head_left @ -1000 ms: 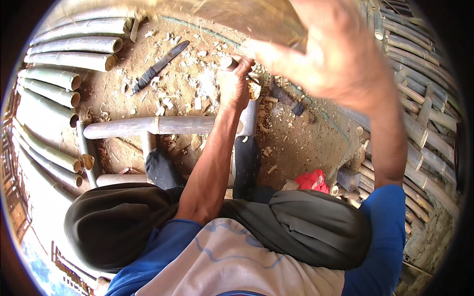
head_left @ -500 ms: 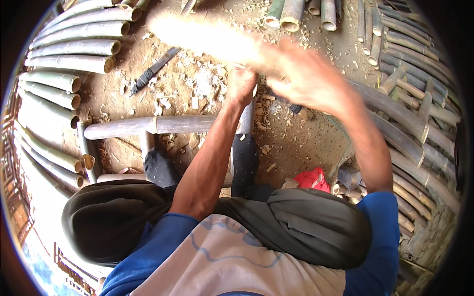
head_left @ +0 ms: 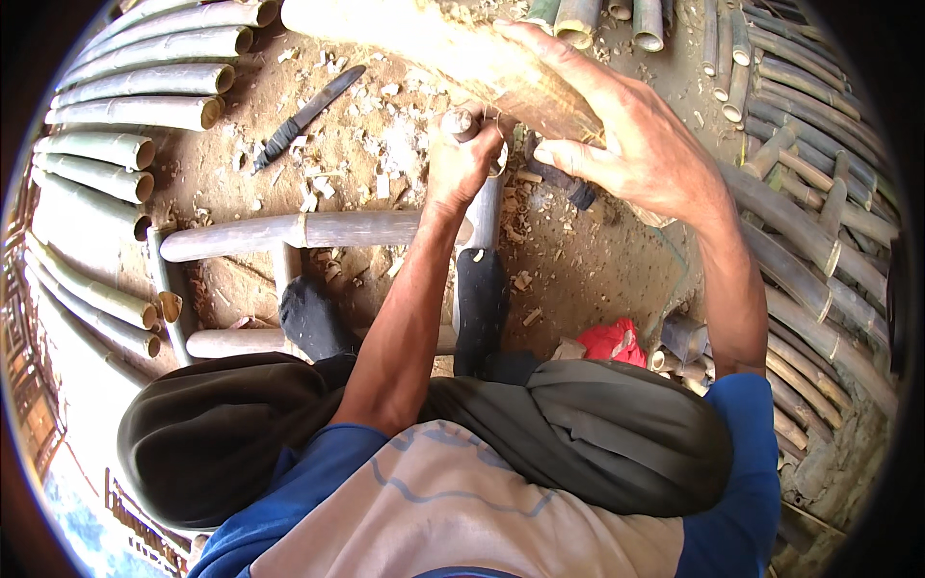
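Note:
A broad, pale piece of wood (head_left: 544,91) slants across the top, its far-left part washed out by glare. My right hand (head_left: 650,149) holds its right end, with the thumb below and the fingers stretched over the upper side. My left hand (head_left: 464,159) is closed around a short, round-ended handle (head_left: 460,123), just under the wood; whatever the handle belongs to is hidden. A knife with a black-wrapped grip (head_left: 306,120) lies on the ground to the left. Another dark-wrapped tool (head_left: 564,178) lies below my right thumb, partly covered.
My feet rest by a bamboo frame (head_left: 347,229). Bamboo poles line the left (head_left: 145,114), and more are stacked at the right (head_left: 819,241). Wood shavings litter the dirt floor (head_left: 568,260). A red bag (head_left: 614,344) lies near my right knee.
The pale wood has shifted up, and more of its right end shows. My right hand has moved slightly right with its fingers spread wider. My left hand has turned, showing the handle's round end.

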A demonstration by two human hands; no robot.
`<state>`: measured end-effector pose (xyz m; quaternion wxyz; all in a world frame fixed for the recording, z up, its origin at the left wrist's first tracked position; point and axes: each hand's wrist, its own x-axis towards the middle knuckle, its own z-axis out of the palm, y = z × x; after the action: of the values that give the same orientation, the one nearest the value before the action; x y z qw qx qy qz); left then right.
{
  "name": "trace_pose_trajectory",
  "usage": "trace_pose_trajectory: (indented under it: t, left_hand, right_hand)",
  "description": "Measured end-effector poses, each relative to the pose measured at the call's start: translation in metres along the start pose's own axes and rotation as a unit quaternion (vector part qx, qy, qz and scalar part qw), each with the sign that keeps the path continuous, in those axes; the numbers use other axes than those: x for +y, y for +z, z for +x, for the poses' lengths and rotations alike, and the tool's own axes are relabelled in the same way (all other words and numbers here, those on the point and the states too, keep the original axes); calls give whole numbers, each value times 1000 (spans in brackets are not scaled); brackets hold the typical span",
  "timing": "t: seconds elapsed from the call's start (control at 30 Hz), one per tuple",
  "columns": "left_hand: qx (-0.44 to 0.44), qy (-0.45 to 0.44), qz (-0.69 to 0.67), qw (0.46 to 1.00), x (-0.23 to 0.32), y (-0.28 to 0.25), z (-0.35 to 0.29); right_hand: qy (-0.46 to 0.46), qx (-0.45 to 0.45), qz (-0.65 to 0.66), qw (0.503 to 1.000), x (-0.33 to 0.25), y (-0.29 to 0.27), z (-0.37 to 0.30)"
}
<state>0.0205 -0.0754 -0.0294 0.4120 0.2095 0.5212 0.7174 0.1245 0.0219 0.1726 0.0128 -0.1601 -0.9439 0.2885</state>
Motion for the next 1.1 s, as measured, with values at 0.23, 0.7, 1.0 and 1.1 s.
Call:
trace_pose_trajectory:
  t: [0.23, 0.7, 1.0, 1.1]
  left_hand:
    - [6, 23, 50, 998, -11, -3, -1]
    - [53, 96, 89, 990, -46, -8, -4]
    - [23, 49, -31, 998, -35, -12, -3]
    - [28, 40, 21, 999, -41, 0, -5]
  right_hand:
    - [42, -59, -24, 997, 12, 5, -6]
    - [-27, -63, -132, 989, 1, 1, 3]
    - [-108, -32, 35, 993, -21, -29, 18]
    - [-18, -115, -135, 984, -12, -9, 7]
